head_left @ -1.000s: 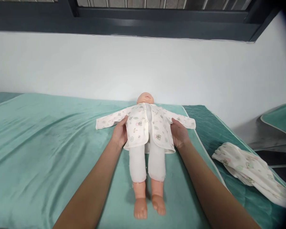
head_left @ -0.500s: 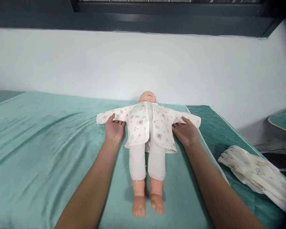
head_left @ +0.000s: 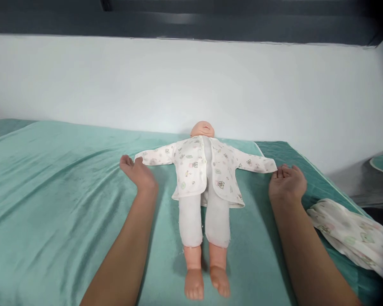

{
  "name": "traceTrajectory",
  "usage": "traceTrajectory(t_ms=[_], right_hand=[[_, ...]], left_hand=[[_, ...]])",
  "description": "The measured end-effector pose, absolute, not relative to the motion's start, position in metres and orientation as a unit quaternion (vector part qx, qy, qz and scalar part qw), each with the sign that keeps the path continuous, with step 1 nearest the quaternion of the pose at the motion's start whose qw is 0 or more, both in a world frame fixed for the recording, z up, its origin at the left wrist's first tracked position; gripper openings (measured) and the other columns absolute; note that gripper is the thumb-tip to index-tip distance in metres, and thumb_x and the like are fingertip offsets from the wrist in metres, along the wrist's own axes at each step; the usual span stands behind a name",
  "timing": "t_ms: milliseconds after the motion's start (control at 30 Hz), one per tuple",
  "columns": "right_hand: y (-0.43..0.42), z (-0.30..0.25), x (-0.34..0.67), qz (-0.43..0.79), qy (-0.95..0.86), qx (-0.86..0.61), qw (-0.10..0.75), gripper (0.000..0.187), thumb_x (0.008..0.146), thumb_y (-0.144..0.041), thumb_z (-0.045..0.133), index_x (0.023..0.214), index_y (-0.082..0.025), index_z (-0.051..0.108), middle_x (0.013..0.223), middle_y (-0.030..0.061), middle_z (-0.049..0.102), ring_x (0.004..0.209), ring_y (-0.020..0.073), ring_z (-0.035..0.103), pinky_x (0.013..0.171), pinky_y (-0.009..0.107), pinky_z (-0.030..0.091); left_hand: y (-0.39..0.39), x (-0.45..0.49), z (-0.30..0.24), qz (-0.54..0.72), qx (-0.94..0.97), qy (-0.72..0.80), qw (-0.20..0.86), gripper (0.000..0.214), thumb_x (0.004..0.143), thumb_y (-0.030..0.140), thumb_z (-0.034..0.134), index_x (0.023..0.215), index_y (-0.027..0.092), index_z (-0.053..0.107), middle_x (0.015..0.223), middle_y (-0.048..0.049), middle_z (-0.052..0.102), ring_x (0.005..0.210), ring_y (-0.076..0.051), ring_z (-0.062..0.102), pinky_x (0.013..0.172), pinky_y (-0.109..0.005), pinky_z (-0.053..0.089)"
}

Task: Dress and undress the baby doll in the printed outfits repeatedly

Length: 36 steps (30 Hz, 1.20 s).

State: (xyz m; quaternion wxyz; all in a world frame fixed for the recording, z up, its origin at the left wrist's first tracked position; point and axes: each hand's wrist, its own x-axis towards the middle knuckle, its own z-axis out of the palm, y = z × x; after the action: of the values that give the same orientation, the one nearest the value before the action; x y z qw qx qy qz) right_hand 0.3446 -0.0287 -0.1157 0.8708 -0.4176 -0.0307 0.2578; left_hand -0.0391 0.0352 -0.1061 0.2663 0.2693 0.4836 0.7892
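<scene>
A baby doll lies on its back, feet toward me, with a cloth body and bare plastic feet. It wears a white printed baby jacket, whose front hangs unfastened and whose sleeves stretch out sideways. My left hand is at the cuff of the left-side sleeve, thumb by the cloth, fingers loosely bent and apart from the thumb. At the opposite cuff is my right hand, palm up, fingers slightly curled beside the sleeve end. Neither hand visibly grips the cloth. The doll's hands are hidden.
A folded white printed garment lies at the right on a darker green cover. Beneath the doll spreads a light green sheet, wrinkled on the left. A white wall rises behind, under a dark frame.
Both hands have moved outward along the sleeves, from near the doll's sides to the cuffs. The sleeves lie a little straighter. The view has shifted slightly.
</scene>
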Motion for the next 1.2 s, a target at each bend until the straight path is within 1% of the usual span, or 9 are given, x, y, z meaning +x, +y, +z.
traceTrajectory(t_ms=[100,167,233,333,500,700,933,1067,1200], right_hand=[[-0.027,-0.120,0.332,0.153,-0.149,-0.459,0.862,0.047,0.063,-0.007,0.060,0.107,-0.023,0.056,0.115,0.0013,0.064,0.122,0.0142,0.060,0.117,0.034,0.036],[-0.027,-0.122,0.315,0.130,-0.243,-0.468,0.840,0.049,0.062,-0.011,0.066,0.109,-0.021,0.059,0.123,0.0042,0.064,0.130,0.0193,0.055,0.119,0.038,0.033],[-0.027,-0.122,0.295,0.138,-0.348,-0.494,0.785,0.051,0.068,-0.017,0.068,0.118,-0.021,0.059,0.136,0.0074,0.059,0.136,0.0230,0.049,0.120,0.044,0.032],[-0.030,-0.120,0.270,0.151,-0.483,-0.547,0.668,0.053,0.080,-0.027,0.064,0.133,-0.026,0.056,0.147,0.0057,0.053,0.140,0.0240,0.045,0.120,0.049,0.030],[-0.036,-0.113,0.254,0.193,-0.561,-0.567,0.571,0.048,0.090,-0.039,0.060,0.136,-0.029,0.058,0.146,0.0031,0.055,0.137,0.0236,0.048,0.120,0.047,0.032],[-0.047,-0.099,0.245,0.220,-0.583,-0.525,0.580,0.044,0.091,-0.044,0.061,0.134,-0.032,0.061,0.147,0.0013,0.055,0.140,0.0227,0.045,0.123,0.047,0.028],[-0.055,-0.099,0.239,0.224,-0.602,-0.484,0.594,0.038,0.090,-0.039,0.064,0.128,-0.032,0.065,0.142,0.0012,0.059,0.137,0.0228,0.049,0.122,0.048,0.029],[-0.090,-0.077,0.244,0.182,-0.528,-0.471,0.683,0.030,0.090,-0.034,0.063,0.119,-0.028,0.069,0.132,0.0043,0.065,0.130,0.0245,0.056,0.117,0.051,0.036],[-0.157,-0.018,0.252,0.170,-0.437,-0.408,0.783,0.022,0.088,-0.026,0.061,0.109,-0.025,0.070,0.125,0.0075,0.067,0.126,0.0259,0.058,0.112,0.052,0.042]], left_hand=[[0.025,-0.026,-0.102,0.765,0.352,0.517,0.155,0.055,0.085,0.012,0.047,0.137,0.024,0.036,0.161,-0.0074,0.030,0.151,-0.014,0.024,0.125,-0.035,0.022],[0.021,-0.015,-0.102,0.708,0.451,0.529,0.124,0.050,0.087,0.014,0.047,0.136,0.024,0.045,0.158,-0.0055,0.038,0.150,-0.017,0.029,0.126,-0.038,0.021],[0.020,-0.006,-0.104,0.627,0.541,0.545,0.129,0.040,0.089,0.019,0.049,0.128,0.023,0.056,0.153,-0.0065,0.047,0.148,-0.021,0.033,0.125,-0.041,0.023],[0.025,0.003,-0.108,0.512,0.644,0.548,0.154,0.035,0.093,0.028,0.048,0.123,0.021,0.064,0.148,-0.0086,0.053,0.147,-0.024,0.037,0.125,-0.046,0.026],[0.027,0.006,-0.108,0.484,0.666,0.541,0.172,0.039,0.096,0.034,0.044,0.126,0.021,0.066,0.148,-0.0068,0.054,0.146,-0.023,0.038,0.124,-0.044,0.027],[0.011,0.016,-0.094,0.554,0.593,0.507,0.291,0.032,0.094,0.038,0.054,0.119,0.027,0.071,0.132,-0.0034,0.067,0.129,-0.024,0.057,0.117,-0.044,0.037],[-0.009,0.027,-0.079,0.608,0.548,0.456,0.349,0.022,0.088,0.032,0.064,0.105,0.024,0.074,0.120,-0.0043,0.071,0.121,-0.023,0.060,0.115,-0.041,0.038],[-0.041,0.019,-0.072,0.651,0.485,0.411,0.415,0.023,0.086,0.034,0.067,0.105,0.022,0.071,0.119,-0.0075,0.071,0.115,-0.023,0.065,0.107,-0.042,0.047],[-0.105,0.000,-0.029,0.662,0.476,0.380,0.436,0.026,0.084,0.035,0.070,0.107,0.023,0.069,0.123,-0.0086,0.069,0.111,-0.028,0.067,0.096,-0.044,0.056]])
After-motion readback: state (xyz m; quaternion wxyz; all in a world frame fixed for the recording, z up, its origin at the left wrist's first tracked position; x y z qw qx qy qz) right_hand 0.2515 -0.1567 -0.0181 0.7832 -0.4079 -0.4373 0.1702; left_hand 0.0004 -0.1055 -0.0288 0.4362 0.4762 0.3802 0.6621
